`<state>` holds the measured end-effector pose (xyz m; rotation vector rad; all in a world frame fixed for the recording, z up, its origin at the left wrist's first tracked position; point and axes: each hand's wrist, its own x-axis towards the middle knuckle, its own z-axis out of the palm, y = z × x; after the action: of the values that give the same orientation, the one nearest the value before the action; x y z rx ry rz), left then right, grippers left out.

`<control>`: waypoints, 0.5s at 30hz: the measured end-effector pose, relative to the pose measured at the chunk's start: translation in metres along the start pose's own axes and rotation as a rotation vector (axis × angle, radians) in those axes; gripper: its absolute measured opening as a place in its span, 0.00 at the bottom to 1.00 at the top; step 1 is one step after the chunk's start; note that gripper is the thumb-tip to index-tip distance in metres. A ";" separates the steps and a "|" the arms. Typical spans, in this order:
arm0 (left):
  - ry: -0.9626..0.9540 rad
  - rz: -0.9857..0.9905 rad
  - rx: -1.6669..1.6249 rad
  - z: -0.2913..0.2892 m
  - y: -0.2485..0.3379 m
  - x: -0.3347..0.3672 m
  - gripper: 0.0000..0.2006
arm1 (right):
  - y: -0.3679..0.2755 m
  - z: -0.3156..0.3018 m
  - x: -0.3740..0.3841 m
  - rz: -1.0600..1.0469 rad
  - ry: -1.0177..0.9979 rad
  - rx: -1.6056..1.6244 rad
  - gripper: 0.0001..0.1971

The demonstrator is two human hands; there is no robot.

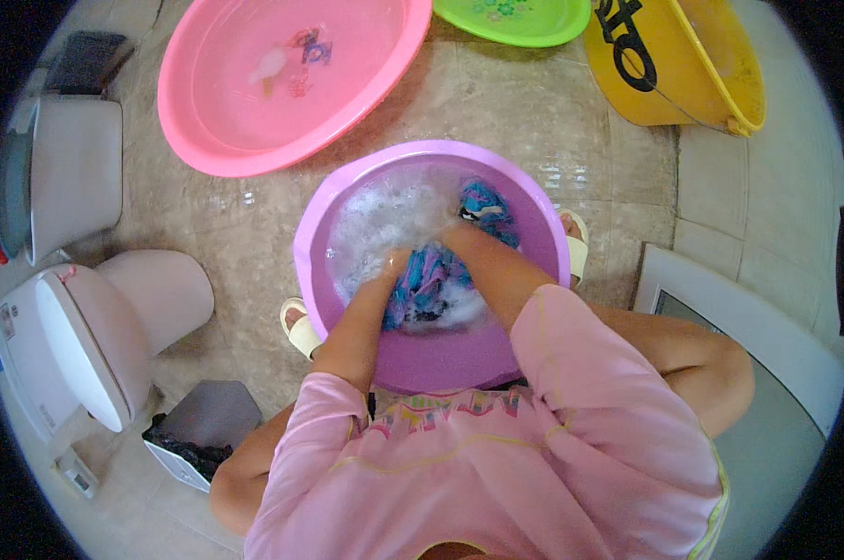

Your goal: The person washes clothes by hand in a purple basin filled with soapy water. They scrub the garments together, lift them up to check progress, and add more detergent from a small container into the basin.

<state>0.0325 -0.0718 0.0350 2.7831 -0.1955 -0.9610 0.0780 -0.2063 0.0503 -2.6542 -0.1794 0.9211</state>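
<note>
A purple basin [310,215] of sudsy water stands on the floor between my feet. Wet blue-and-purple patterned cloth [429,280] lies bunched in it, and another part of blue cloth [485,203] shows at the far right of the water. White foam [385,219] covers the left and far side. My left hand [399,260] reaches into the suds at the left edge of the cloth. Farther in, my right hand [453,231] is down between the two visible parts of cloth. Foam and cloth hide the fingers of both hands.
A large pink basin [184,112] holding water is at the far left, beside a green basin [534,39] and a yellow bucket [646,84]. At left stand a toilet [161,299] and a bin with a black liner [207,420]. A white-framed panel [739,317] leans at right.
</note>
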 end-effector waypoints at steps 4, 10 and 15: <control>0.025 0.063 0.050 0.000 -0.027 0.005 0.26 | 0.000 0.007 -0.003 -0.021 0.046 0.018 0.21; 0.139 0.131 -0.102 -0.045 -0.009 -0.003 0.21 | 0.002 -0.040 -0.010 -0.179 0.016 -0.022 0.21; 0.149 0.359 -0.012 -0.095 0.034 -0.095 0.18 | 0.028 -0.090 -0.100 -0.434 0.062 -0.035 0.29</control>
<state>0.0155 -0.0748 0.1725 2.6626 -0.6378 -0.6624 0.0564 -0.2788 0.1653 -2.5167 -0.7280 0.6943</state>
